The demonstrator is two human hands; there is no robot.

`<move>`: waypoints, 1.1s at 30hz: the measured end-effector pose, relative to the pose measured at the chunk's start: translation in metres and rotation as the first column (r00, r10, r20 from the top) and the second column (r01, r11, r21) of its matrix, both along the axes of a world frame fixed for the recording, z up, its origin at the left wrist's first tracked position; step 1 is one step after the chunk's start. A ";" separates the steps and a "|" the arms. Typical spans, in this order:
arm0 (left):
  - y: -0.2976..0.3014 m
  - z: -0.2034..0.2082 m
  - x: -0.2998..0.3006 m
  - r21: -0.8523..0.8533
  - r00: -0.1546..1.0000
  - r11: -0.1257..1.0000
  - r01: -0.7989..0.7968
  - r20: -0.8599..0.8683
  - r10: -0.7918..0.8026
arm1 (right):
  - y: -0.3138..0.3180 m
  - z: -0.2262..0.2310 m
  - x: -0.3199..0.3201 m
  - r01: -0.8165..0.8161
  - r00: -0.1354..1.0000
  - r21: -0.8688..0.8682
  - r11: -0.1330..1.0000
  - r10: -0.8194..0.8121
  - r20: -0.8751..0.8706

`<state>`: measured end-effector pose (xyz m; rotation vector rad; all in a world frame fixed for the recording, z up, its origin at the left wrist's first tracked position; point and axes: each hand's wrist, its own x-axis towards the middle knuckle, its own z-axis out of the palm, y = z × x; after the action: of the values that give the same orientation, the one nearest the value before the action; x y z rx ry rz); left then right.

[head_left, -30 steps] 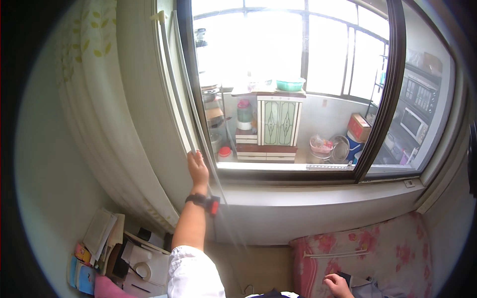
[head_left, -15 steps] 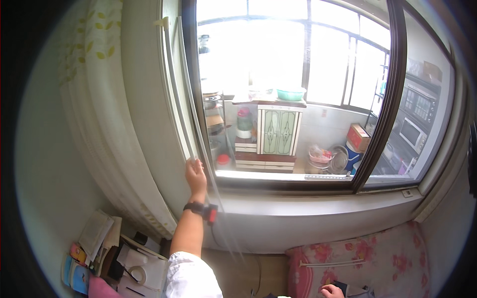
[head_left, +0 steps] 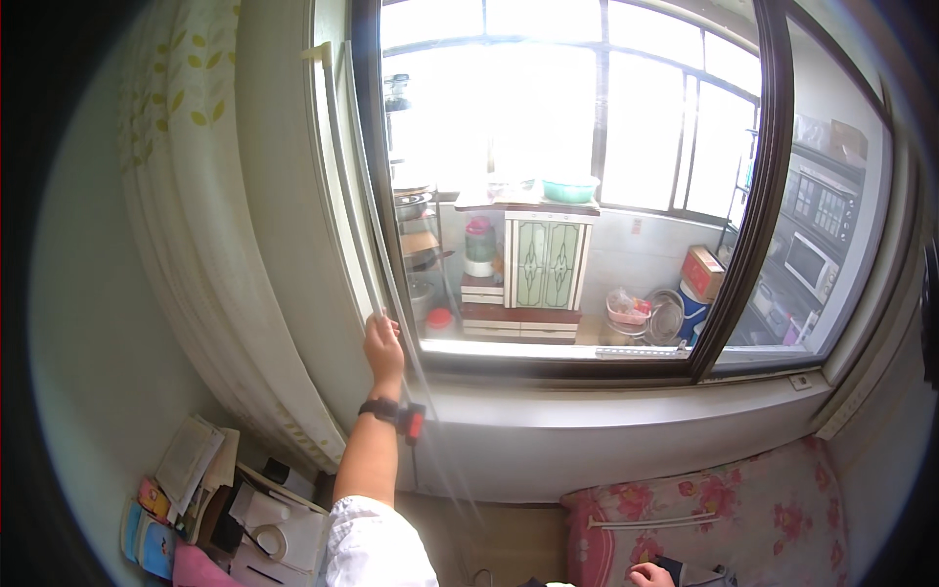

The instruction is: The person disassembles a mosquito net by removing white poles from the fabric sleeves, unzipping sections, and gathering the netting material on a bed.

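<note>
At the left edge of the window, my left hand (head_left: 383, 344) has its fingers closed on a long, pale, flexible strip (head_left: 358, 201). The upper part of the strip runs along the white window surround (head_left: 328, 147). Below the hand its loose, translucent tail hangs toward the floor, blurred. A small yellowish piece (head_left: 319, 55) sits near the strip's top end. A dark band with a red-and-black device (head_left: 415, 423) is around my left wrist. Only part of my right hand (head_left: 651, 575) shows at the bottom edge, fingers curled, over the floral bed; whether it holds anything is hidden.
Dark-framed sliding window panes (head_left: 773, 196) look onto a room with a cabinet (head_left: 548, 259) and shelves. A white sill (head_left: 587, 406) runs beneath. A curtain (head_left: 210, 245) hangs at left above a cluttered desk (head_left: 284, 548). White rods (head_left: 650, 522) lie on the floral bed cover (head_left: 797, 519).
The view has shifted slightly. My left hand stays at nearly the same spot on the strip, and the strip's hanging tail has swayed a little. My right hand has barely moved.
</note>
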<state>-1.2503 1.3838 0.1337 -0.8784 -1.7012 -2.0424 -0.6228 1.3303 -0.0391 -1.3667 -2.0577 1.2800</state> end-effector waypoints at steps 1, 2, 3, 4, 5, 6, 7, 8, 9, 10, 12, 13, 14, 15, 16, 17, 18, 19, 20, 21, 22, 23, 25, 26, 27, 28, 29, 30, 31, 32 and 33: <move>0.001 0.001 0.001 0.004 0.999 0.999 0.050 0.020 -0.050 | 0.000 -0.001 0.001 0.001 1.000 0.008 1.000 -0.001 0.022; 0.002 0.002 0.002 -0.007 1.000 1.000 0.021 0.018 -0.020 | 0.000 -0.002 0.003 0.002 0.999 0.016 1.000 -0.003 0.045; 0.003 0.003 0.003 -0.031 1.000 0.999 -0.019 -0.011 0.018 | 0.000 -0.003 0.004 0.003 0.999 0.015 1.000 -0.004 0.044; 0.004 0.004 0.004 -0.057 1.000 0.998 -0.014 -0.026 0.012 | 0.000 -0.005 0.004 -0.015 0.999 0.045 0.999 0.013 0.040; 0.006 0.005 0.004 -0.054 0.998 0.997 -0.057 -0.041 0.054 | 0.000 -0.007 0.005 -0.032 0.999 0.075 0.997 0.029 0.036; 0.007 0.006 0.005 -0.068 0.977 0.981 -0.179 -0.128 0.169 | 0.000 -0.008 0.006 -0.030 0.999 0.074 0.997 0.027 0.035; 0.009 0.007 0.005 -0.066 0.949 0.966 -0.250 -0.213 0.231 | 0.000 -0.009 0.006 -0.030 0.999 0.065 0.997 0.029 0.015; 0.010 0.008 0.004 -0.103 0.946 0.953 -0.285 -0.190 0.262 | 0.000 -0.010 0.006 -0.031 1.000 0.057 0.998 0.031 -0.005; 0.012 0.009 0.004 -0.104 0.936 0.943 -0.317 -0.192 0.294 | 0.000 -0.011 0.006 -0.027 1.000 0.057 0.998 0.028 -0.006; 0.015 0.011 0.004 -0.134 0.933 0.937 -0.324 -0.207 0.293 | -0.001 -0.011 0.007 -0.016 1.000 0.049 0.999 0.016 -0.004; 0.020 0.013 0.003 -0.200 0.935 0.927 -0.316 -0.233 0.268 | -0.001 -0.011 0.007 -0.003 1.000 0.040 0.999 0.003 0.000; 0.022 0.015 0.002 -0.197 0.928 0.921 -0.337 -0.236 0.289 | -0.001 -0.010 0.007 0.003 1.000 0.029 1.000 -0.003 0.013; 0.025 0.017 0.002 -0.212 0.914 0.904 -0.371 -0.254 0.315 | -0.002 -0.010 0.007 0.009 1.000 0.017 1.000 -0.009 0.026; 0.027 0.018 0.002 -0.237 0.913 0.898 -0.371 -0.271 0.306 | -0.002 -0.009 0.007 0.011 1.000 0.015 1.000 -0.011 0.028; 0.030 0.020 0.002 -0.228 0.925 0.908 -0.353 -0.232 0.301 | -0.002 -0.009 0.007 0.024 0.999 -0.001 1.000 -0.024 0.033; 0.031 0.021 0.003 -0.212 0.910 0.897 -0.387 -0.243 0.336 | -0.001 -0.010 0.007 0.038 0.999 -0.015 0.999 -0.037 0.036; 0.033 0.022 0.003 -0.230 0.912 0.891 -0.391 -0.226 0.342 | -0.001 -0.010 0.007 0.040 0.998 -0.016 0.999 -0.040 0.038; 0.034 0.023 0.004 -0.234 0.918 0.896 -0.378 -0.218 0.330 | -0.001 -0.011 0.007 0.032 0.999 0.008 0.999 -0.033 0.032; 0.035 0.023 0.005 -0.232 0.914 0.893 -0.387 -0.224 0.338 | -0.001 -0.012 0.007 0.025 0.999 0.031 0.999 -0.026 0.027; 0.036 0.023 0.006 -0.234 0.906 0.883 -0.407 -0.229 0.356 | -0.001 -0.013 0.007 0.029 0.999 0.031 0.999 -0.029 0.029; 0.037 0.022 0.006 -0.206 0.899 0.885 -0.418 -0.234 0.370 | -0.001 -0.015 0.007 0.031 0.999 0.031 0.999 -0.032 0.043; 0.037 0.021 0.006 -0.180 0.909 0.903 -0.390 -0.231 0.347 | -0.001 -0.017 0.007 0.033 0.998 0.031 0.999 -0.035 0.057; 0.038 0.019 0.005 -0.177 0.893 0.888 -0.425 -0.243 0.379 | -0.002 -0.021 0.008 0.036 0.998 0.032 0.999 -0.037 0.043; 0.038 0.018 0.002 -0.188 0.907 0.893 -0.409 -0.195 0.374 | -0.002 -0.022 0.008 0.035 0.999 0.034 0.999 -0.036 0.028; 0.038 0.017 0.000 -0.203 0.931 0.910 -0.362 -0.133 0.340 | -0.003 -0.023 0.008 0.035 0.999 0.032 0.999 -0.036 0.029; 0.038 0.015 -0.003 -0.206 0.926 0.904 -0.375 -0.129 0.355 | -0.003 -0.023 0.007 0.034 0.999 0.031 0.999 -0.035 0.028; 0.039 0.014 -0.007 -0.213 0.916 0.891 -0.400 -0.128 0.381 | -0.004 -0.022 0.007 0.032 0.999 0.030 0.999 -0.033 0.026; 0.040 0.014 -0.011 -0.201 0.925 0.903 -0.380 -0.102 0.367 | -0.005 -0.021 0.005 0.032 0.999 0.030 0.999 -0.033 0.026; 0.040 0.013 -0.015 -0.173 0.940 0.924 -0.340 -0.083 0.330 | -0.006 -0.018 0.004 0.035 0.999 0.029 0.999 -0.036 0.035; 0.041 0.012 -0.018 -0.089 0.941 0.939 -0.331 -0.107 0.321 | -0.006 -0.015 0.001 0.037 0.998 0.029 0.999 -0.039 0.044; 0.042 0.011 -0.021 -0.082 0.928 0.927 -0.365 -0.117 0.355 | -0.007 -0.011 -0.001 0.038 0.998 0.029 0.999 -0.039 0.043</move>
<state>-1.2715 1.4259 0.1452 -0.6277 -1.7728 -1.6546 -0.6236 1.3233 -0.0498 -1.4267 -2.0603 1.2113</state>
